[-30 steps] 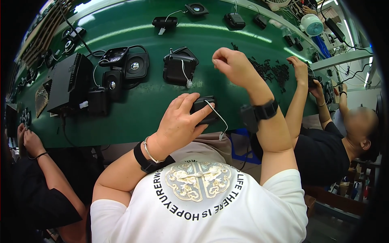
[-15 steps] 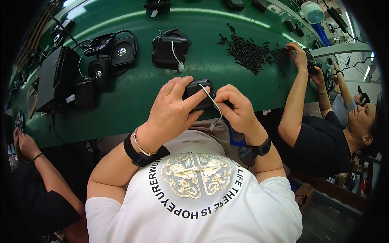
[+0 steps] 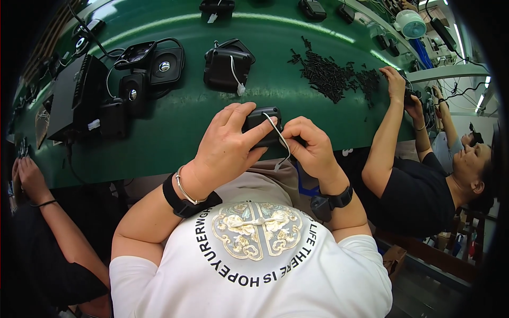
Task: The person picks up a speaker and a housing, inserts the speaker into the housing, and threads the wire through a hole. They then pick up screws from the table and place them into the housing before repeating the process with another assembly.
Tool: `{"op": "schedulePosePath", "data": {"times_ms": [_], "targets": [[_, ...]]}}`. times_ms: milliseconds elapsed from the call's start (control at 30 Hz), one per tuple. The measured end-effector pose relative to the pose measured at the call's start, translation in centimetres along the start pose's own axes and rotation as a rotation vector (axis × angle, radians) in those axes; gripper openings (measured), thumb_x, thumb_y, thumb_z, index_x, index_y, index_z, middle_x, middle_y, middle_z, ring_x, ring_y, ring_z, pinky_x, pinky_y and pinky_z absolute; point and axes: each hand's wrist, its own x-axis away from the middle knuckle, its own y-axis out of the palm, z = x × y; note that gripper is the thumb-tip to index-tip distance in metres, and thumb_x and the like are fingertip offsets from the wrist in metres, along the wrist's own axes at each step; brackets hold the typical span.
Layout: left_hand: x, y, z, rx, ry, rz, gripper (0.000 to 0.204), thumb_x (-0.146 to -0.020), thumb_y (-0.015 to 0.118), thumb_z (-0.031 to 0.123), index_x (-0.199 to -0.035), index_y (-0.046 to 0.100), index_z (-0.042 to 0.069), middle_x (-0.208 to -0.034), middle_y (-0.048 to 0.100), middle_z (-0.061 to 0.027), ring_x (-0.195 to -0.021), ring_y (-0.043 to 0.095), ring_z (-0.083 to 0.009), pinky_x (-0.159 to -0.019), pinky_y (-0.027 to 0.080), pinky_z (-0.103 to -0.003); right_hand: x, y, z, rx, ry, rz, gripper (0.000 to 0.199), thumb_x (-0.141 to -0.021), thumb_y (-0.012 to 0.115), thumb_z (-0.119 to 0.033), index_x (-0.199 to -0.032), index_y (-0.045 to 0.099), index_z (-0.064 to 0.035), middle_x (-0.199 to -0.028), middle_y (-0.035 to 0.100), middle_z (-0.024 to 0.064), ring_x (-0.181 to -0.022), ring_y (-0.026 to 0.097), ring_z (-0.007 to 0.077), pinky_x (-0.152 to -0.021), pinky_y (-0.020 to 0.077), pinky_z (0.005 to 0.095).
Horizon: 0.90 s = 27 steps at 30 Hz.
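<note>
Your left hand [image 3: 225, 151] curls over a small black plastic housing [image 3: 261, 124] with rounded corners and a matt finish, fingers laid across its top and thumb beneath, gripping it firmly. Your right hand [image 3: 313, 148] meets it from the other side, fingers bent in close and pinching a thin white wire [image 3: 280, 139] that loops across the housing's face and hangs down below your knuckles. The housing sits between both hands, held just over the near edge of the long green work surface [image 3: 180, 132], above your lap. How much of the wire is fixed to the housing cannot be told.

Beyond your hands, further onto the smooth green surface, lies a larger black boxy casing with its own white lead [image 3: 228, 66]. To its left stand round-coned black speaker units [image 3: 161, 66] and a flat black slotted box [image 3: 71, 98]. To the right a scattered heap of small black screws [image 3: 331, 79] is spread out. At the far right, another person's hand [image 3: 395, 82] rests near that heap.
</note>
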Motion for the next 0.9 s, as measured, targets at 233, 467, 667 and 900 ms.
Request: {"op": "schedulePosePath", "data": {"times_ms": [233, 467, 667, 900], "targets": [[-0.3, -0.3, 0.5, 0.010, -0.004, 0.012, 0.061, -0.063, 0.083, 0.013, -0.122, 0.067, 0.017, -0.124, 0.054, -0.0204, -0.112, 0.054, -0.0389, -0.095, 0.047, -0.046, -0.1, -0.6, -0.3, -0.003, -0.014, -0.033, 0.013, -0.081, 0.067, 0.006, -0.091, 0.064, -0.0011, -0.093, 0.060, 0.0056, -0.083, 0.055, 0.0162, -0.074, 0.0448, 0.0265], [-0.6, -0.4, 0.9, 0.001, 0.010, 0.014, 0.060, -0.064, 0.083, 0.013, -0.122, 0.067, 0.017, -0.123, 0.054, -0.0208, -0.112, 0.055, -0.0389, -0.095, 0.047, -0.046, -1.6, -2.4, -1.9, 0.020, 0.121, -0.089, 0.017, -0.078, 0.073, 0.002, -0.092, 0.065, -0.0010, -0.090, 0.060, 0.0058, -0.082, 0.057, 0.0162, -0.073, 0.0466, 0.0279], [-0.8, -0.9, 1.6, -0.003, -0.002, -0.022, 0.059, -0.066, 0.082, 0.015, -0.122, 0.065, 0.017, -0.124, 0.053, -0.0199, -0.114, 0.053, -0.0381, -0.098, 0.045, -0.047, -9.2, -7.5, 0.8, 0.268, -0.018, 0.014, 0.018, -0.077, 0.074, -0.004, -0.094, 0.068, -0.0020, -0.089, 0.062, 0.0072, -0.086, 0.061, 0.0207, -0.074, 0.0494, 0.0315], [-0.4, -0.8, 2.3, -0.005, 0.002, -0.020, 0.058, -0.067, 0.081, 0.017, -0.122, 0.064, 0.019, -0.125, 0.052, -0.0191, -0.115, 0.052, -0.0377, -0.097, 0.045, -0.046, -13.4, -7.9, 5.3, 0.715, -0.141, -0.098, 0.018, -0.078, 0.073, -0.010, -0.094, 0.068, -0.0038, -0.092, 0.063, 0.0100, -0.089, 0.060, 0.0302, -0.076, 0.0503, 0.0387]]}}
